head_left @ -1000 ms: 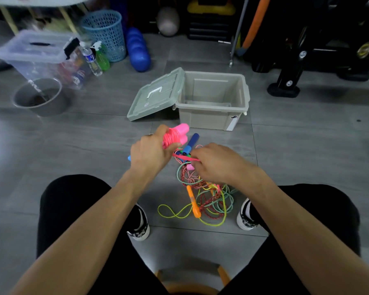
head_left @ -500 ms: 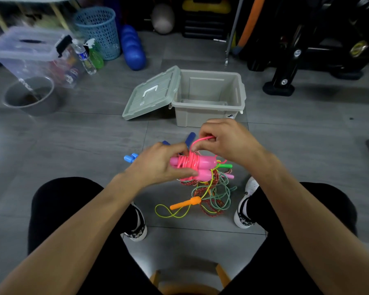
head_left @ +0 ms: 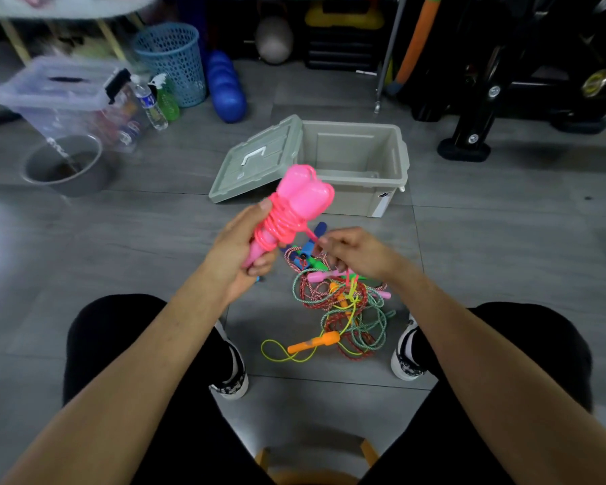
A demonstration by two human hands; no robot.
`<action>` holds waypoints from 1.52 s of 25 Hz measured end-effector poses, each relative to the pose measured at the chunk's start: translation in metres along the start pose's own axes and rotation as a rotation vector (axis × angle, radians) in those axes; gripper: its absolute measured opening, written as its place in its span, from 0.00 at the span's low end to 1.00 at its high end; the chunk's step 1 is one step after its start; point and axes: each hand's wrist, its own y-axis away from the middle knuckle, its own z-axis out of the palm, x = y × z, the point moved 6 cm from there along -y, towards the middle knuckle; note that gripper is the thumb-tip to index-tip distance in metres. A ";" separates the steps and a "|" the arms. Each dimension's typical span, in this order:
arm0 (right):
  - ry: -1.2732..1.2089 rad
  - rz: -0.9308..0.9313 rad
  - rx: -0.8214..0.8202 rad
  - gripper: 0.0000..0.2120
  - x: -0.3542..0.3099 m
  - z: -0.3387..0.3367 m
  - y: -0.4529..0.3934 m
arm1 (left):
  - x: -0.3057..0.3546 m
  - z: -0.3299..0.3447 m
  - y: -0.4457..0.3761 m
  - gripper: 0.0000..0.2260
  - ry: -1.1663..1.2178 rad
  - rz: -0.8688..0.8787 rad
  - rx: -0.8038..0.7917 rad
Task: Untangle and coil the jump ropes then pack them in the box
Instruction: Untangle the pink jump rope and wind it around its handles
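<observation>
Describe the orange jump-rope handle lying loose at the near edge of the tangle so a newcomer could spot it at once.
Start at the open grey box on the floor, then drop to the rope pile between the person's shoes. At the pile's near-left edge lies the orange handle, the only handle joined to a thin yellow-green cord.

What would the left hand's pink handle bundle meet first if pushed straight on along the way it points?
The left hand aims the pink jump rope up and forward. Its handle tips overlap the open grey box near its front left corner, by the leaning lid. That would likely come first, though depth is unclear.
</observation>
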 end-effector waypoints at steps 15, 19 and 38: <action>0.606 0.181 -0.081 0.11 0.033 0.005 0.015 | 0.003 -0.030 -0.007 0.12 -0.397 0.101 0.443; 0.636 0.124 0.085 0.10 0.019 -0.020 0.017 | -0.001 -0.031 -0.012 0.11 -0.719 0.130 0.433; 0.392 0.341 0.198 0.03 0.021 -0.045 0.078 | 0.020 0.012 -0.009 0.06 -0.617 0.384 0.355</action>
